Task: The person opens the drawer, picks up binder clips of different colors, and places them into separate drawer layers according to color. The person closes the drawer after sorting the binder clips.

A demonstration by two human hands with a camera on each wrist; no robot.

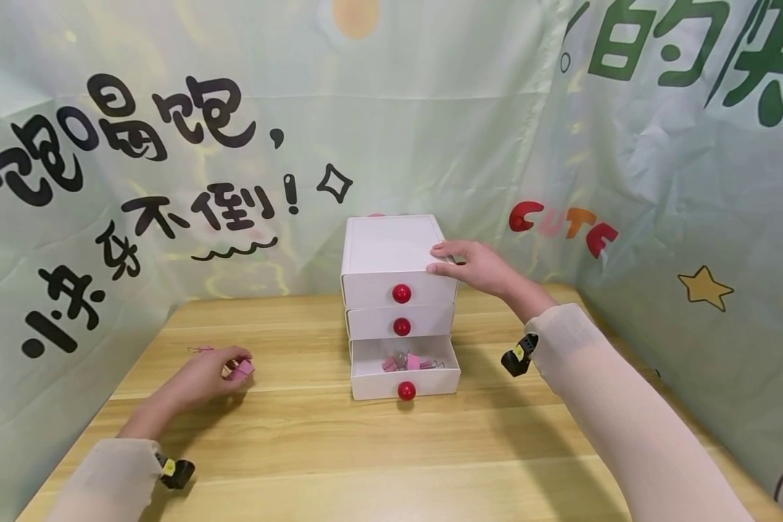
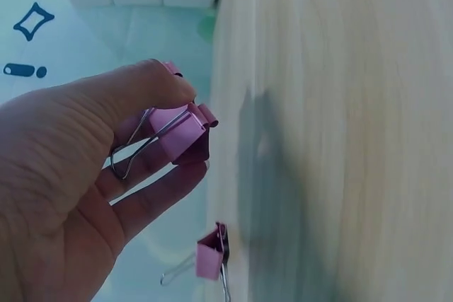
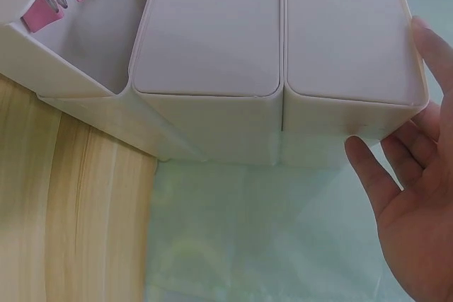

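My left hand (image 1: 199, 377) is over the left part of the table, pinching a pink binder clip (image 2: 180, 132) between thumb and fingers. Its wire handle points back toward the palm in the left wrist view. Another pink binder clip (image 2: 209, 256) lies on the table just beyond that hand. My right hand (image 1: 479, 270) rests with extended fingers on the top right edge of a white drawer box (image 1: 391, 243). The bottom drawer (image 1: 372, 386) is pulled out, and several pink binder clips (image 1: 412, 361) lie in it. The two drawers above are closed.
Each drawer front bears a red round knob (image 1: 401, 293). The wooden table (image 1: 300, 449) runs back to a printed cloth backdrop (image 1: 431, 145), which also covers both sides. The drawer box stands near the back edge. A small black device (image 1: 519, 355) sits at each wrist.
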